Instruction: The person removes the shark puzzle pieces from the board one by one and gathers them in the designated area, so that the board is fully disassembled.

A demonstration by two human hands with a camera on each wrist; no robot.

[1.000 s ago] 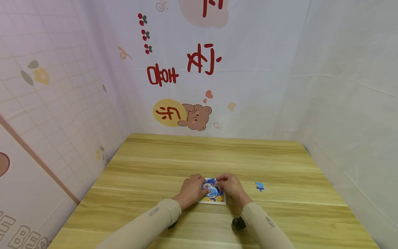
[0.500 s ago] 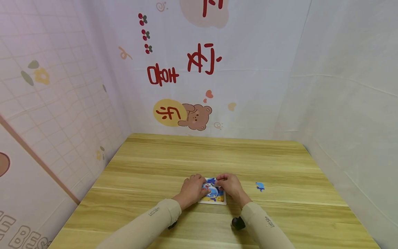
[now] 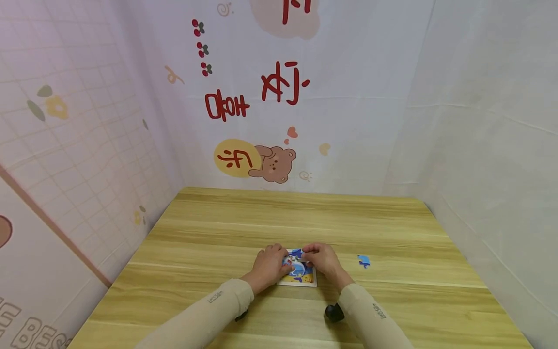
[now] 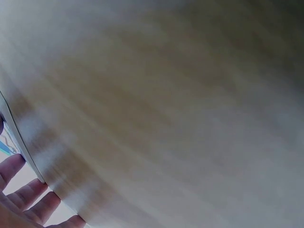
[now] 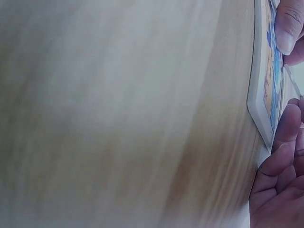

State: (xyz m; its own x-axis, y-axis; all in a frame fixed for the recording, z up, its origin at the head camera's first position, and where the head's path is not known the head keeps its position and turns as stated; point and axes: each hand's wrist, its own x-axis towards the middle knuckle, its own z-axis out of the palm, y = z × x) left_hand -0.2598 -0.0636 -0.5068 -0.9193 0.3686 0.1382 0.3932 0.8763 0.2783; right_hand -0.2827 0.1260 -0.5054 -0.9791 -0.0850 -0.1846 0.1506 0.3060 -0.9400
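A small jigsaw puzzle board [image 3: 305, 284] with a white border and a blue and yellow sea picture lies flat on the table. My left hand [image 3: 269, 265] rests over its left side, thumb on the picture. In the left wrist view, the fingers [image 4: 40, 206] lie at the board's edge. Over the upper right of the board, my right hand [image 3: 326, 261] pinches a puzzle piece [image 5: 291, 80], seen as a thin pale edge in the right wrist view. The fingers hide most of that piece. Another puzzle piece [image 3: 364, 261], blue, lies loose to the right.
The wooden table [image 3: 209, 223] reaches back to a white printed cloth wall [image 3: 366, 121]. More cloth hangs along the left and right sides. A black wrist device [image 3: 334, 313] sits under the right forearm.
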